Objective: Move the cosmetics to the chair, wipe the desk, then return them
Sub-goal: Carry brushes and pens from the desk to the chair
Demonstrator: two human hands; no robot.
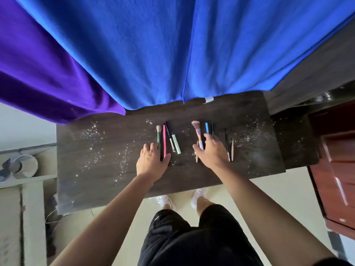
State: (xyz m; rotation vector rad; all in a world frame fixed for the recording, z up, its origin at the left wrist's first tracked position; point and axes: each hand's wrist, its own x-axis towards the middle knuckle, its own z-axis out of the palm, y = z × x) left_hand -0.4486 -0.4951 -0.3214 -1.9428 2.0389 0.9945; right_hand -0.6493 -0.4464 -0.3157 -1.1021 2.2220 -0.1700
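Single view, camera worn on person's head, high above dark desk. Looks steeply down, slightly forward. Wide-angle lens, straight lines bow near frame edges. Forearms enter from bottom edge. Left hand and right hand sit near frame centre, fairly close. Shoes show straight below lens. Blue cloth fills top half beyond far desk edge.

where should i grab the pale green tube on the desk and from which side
I'd pinch the pale green tube at mid-body from above, finger and thumb across its width. It lies flat on the desk, long axis pointing away; its right side has bare desk, the black liner crowds its left.
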